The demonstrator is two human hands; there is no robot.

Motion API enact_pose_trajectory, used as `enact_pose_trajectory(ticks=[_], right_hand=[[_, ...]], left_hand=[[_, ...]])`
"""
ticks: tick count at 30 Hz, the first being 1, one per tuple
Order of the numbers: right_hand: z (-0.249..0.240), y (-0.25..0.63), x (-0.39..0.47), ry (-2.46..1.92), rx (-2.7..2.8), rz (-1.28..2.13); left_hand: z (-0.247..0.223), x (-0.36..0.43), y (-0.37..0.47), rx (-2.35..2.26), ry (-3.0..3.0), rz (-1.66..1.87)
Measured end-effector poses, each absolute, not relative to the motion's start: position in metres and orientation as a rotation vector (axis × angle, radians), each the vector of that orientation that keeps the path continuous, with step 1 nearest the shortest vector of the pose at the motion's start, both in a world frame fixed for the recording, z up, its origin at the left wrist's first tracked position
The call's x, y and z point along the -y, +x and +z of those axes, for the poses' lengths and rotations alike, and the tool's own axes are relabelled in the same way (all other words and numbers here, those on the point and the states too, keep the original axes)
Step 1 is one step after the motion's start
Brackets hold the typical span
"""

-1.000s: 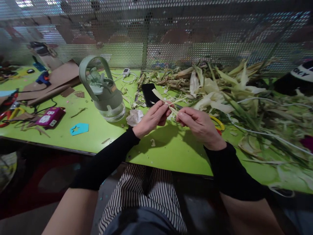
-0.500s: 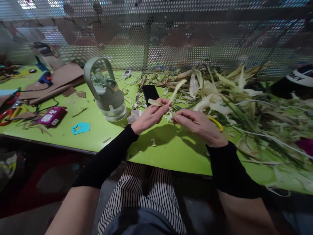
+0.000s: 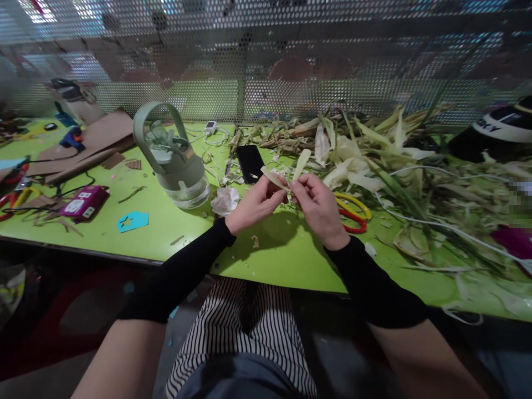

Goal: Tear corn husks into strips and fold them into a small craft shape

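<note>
Close together over the green desk (image 3: pixel 291 252), the left hand (image 3: pixel 258 204) and right hand (image 3: pixel 319 208) are pinching pale leaf strips (image 3: pixel 302 162) between their fingers (image 3: pixel 300 191), and a wall (image 3: pixel 199 83) full of little holes is standing behind

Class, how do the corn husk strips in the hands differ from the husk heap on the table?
Pose: the corn husk strips are held up by the left hand and right hand, while the husk heap lies on the green table.
Size: the strips are narrow; the heap is a wide tangle with broader pieces.
Colour: the strips look pale yellow; the heap mixes pale, green and brown.
Both include pale, leafy material.
</note>
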State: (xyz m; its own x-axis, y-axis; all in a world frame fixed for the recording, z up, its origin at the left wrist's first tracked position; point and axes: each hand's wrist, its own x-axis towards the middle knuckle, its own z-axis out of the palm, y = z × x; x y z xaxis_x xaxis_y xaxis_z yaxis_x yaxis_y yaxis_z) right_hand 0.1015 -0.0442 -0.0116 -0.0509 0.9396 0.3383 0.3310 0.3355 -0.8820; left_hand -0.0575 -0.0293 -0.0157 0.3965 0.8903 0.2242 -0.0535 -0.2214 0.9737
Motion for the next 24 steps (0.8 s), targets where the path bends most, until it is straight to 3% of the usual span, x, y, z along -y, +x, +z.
enact_pose_trajectory(ticks=[24], right_hand=[[-0.017,0.096,0.043,-1.158,1.341,0.816]], left_hand=[[-0.012,0.042,-0.053,-0.78,1.345,1.127]])
